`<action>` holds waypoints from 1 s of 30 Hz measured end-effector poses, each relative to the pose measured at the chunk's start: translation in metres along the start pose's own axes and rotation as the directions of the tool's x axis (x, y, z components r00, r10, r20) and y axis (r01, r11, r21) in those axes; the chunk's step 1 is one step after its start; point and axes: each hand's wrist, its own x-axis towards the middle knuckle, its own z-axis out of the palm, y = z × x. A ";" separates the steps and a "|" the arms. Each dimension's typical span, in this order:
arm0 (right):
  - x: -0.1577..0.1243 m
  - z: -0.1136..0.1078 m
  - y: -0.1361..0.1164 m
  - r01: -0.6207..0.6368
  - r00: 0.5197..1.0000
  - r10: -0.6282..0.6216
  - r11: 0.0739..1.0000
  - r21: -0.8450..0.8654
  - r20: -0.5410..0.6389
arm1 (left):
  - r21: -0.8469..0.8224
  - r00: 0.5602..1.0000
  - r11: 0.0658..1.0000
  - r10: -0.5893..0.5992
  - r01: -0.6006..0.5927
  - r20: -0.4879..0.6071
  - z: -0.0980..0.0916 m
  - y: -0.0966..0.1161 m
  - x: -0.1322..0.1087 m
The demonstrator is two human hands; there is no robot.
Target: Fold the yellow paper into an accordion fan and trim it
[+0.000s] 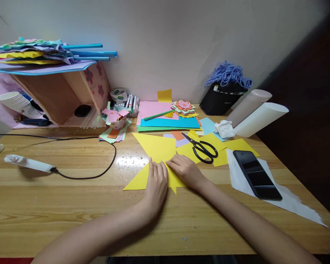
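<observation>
Wooden bench [57,200], yellow paper [162,147] at frame centre.
On my feed, left hand [156,185] and right hand [186,170] rest fingertips-down on it; whether either pinches, I can't tell. I'd keep its edges aligned and press evenly.

- Moderate indoor light, its source out of frame, falls on the wooden table [71,234].
- 1 patch of glare whitens the wood beside the yellow paper [159,145]; pale reflections streak the phone [257,176].
- Soft shadows lie under both forearms [110,227].
- The right edge sinks into near black.
- Wide-angle distortion stretches the sides; the middle looks fairly sharp.
</observation>
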 end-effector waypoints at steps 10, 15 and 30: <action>-0.014 -0.002 -0.016 -0.065 0.998 0.065 0.997 -0.051 -0.010 | 0.207 0.996 0.976 0.059 -0.072 0.070 -0.001 0.004 -0.001; -0.026 0.010 -0.031 -0.212 0.977 0.210 0.956 -0.203 -0.031 | 0.083 1.000 0.996 0.016 -0.017 0.013 0.000 0.005 0.001; -0.018 0.000 -0.030 -0.256 0.966 0.256 0.915 -0.311 -0.041 | -0.198 1.000 0.980 0.012 -0.014 -0.013 0.002 -0.046 0.031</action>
